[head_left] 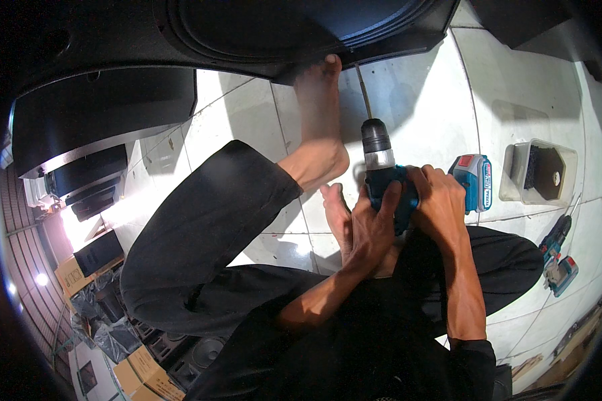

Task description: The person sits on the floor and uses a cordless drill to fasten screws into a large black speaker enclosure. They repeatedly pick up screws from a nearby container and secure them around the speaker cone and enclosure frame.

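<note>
Both my hands are on a teal and black cordless drill (378, 150), whose battery sticks out to the right. My right hand (440, 200) is wrapped round its handle, and my left hand (376, 217) grips the rear of its body. A long thin bit (364, 93) runs from the chuck up to the lower edge of a big black speaker cabinet (247, 43); whether its tip sits in a screw is too small to tell. My bare foot (318, 87) presses against that same edge, just left of the bit.
A clear plastic tub (538, 172) with dark small contents stands on the pale tiled floor at right. Below it lies a second drill (558, 257). More black cabinets (107, 110) stand at left, with cardboard boxes (144, 374) and a loose speaker (206, 352) at lower left.
</note>
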